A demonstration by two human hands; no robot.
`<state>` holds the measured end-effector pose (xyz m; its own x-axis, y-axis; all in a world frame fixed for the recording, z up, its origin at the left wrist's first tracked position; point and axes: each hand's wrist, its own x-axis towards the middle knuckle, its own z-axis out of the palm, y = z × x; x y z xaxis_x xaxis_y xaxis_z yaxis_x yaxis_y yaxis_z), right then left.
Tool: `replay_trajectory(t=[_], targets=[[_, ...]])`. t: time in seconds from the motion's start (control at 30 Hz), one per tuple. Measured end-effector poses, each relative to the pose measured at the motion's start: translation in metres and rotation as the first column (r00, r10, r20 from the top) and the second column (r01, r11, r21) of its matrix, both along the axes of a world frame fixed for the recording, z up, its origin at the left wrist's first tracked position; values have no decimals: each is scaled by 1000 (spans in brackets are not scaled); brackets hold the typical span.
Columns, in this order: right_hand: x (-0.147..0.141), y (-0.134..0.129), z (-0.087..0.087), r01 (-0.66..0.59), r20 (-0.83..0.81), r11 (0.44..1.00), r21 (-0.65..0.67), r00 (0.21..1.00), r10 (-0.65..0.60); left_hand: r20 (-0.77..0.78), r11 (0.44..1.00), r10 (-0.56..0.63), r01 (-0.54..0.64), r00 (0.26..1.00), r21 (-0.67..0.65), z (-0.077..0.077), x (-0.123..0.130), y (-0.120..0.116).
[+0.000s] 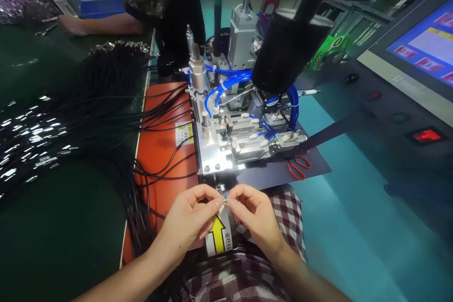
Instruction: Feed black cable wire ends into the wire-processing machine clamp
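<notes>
Thin coloured wires (225, 202) are pinched between the fingertips of both hands, just in front of the machine. My left hand (193, 212) closes thumb and forefinger on them from the left. From the other side, my right hand (253, 210) pinches the same wires, its fingertips nearly touching the left ones. The exact wire ends are too small to make out. Below the fingers shows a white label with a yellow arrow (218, 236). Right behind the hands stands a metal machine (226, 137) with blue air hoses (231, 80).
Bundles of black cables (109, 80) with shiny ends lie on the dark green table (71, 236) and cross an orange-red surface (166, 127). Red-handled scissors (300, 167) lie right of the machine. A control panel with a screen (421, 47) stands at right. A co-worker's arm (102, 24) rests at upper left.
</notes>
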<state>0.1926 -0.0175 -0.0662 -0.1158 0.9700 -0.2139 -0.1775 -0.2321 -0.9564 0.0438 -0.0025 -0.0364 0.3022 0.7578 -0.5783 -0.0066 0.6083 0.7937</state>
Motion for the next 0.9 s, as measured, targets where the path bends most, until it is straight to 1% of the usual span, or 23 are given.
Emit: replay_trajectory(t=[0.1, 0.17, 0.23, 0.27, 0.33, 0.4, 0.47, 0.53, 0.6, 0.63, 0.67, 0.73, 0.8, 0.9], targets=[[-3, -3, -1, 23, 72, 999, 25, 997, -25, 27, 1000, 14, -14, 1000, 16, 1, 0, 1], [-4, -5, -1, 43, 149, 996, 77, 987, -54, 45, 999, 19, -21, 999, 35, 1, -1, 1], [-3, -6, 1, 44, 263, 979, 197, 960, -96, 46, 999, 16, -19, 999, 51, 1, -1, 1], [-2, -6, 2, 24, 328, 962, 272, 938, -116, 43, 998, 14, -16, 999, 57, 0, -1, 1], [3, -6, 5, -66, 453, 909, 411, 880, -141, 35, 998, 5, -7, 999, 63, -1, -1, 0], [9, -4, 9, -188, 568, 848, 495, 809, -153, 24, 998, -4, 3, 1000, 63, -2, -1, -1], [14, -1, 12, -292, 660, 791, 537, 729, -180, 14, 998, -14, 13, 1000, 61, -2, -2, -1], [18, 2, 15, -370, 723, 745, 554, 658, -211, 3, 998, -16, 16, 1000, 58, -2, -1, -1], [20, 5, 18, -421, 756, 712, 561, 612, -233, -10, 998, -16, 16, 1000, 56, -2, -1, -1], [21, 6, 20, -438, 766, 706, 556, 600, -231, -16, 998, -16, 17, 1000, 55, -1, -1, -1], [21, 7, 21, -446, 773, 711, 544, 595, -218, -21, 998, -16, 17, 1000, 54, -1, -1, -1], [22, 9, 23, -435, 772, 742, 511, 612, -173, -26, 998, -22, 23, 999, 52, 0, 0, -2], [22, 9, 23, -400, 748, 788, 468, 654, -112, -25, 998, -27, 29, 999, 56, 1, 0, -2], [21, 8, 20, -332, 673, 848, 414, 738, -40, -21, 998, -25, 26, 999, 54, 1, 0, -2]])
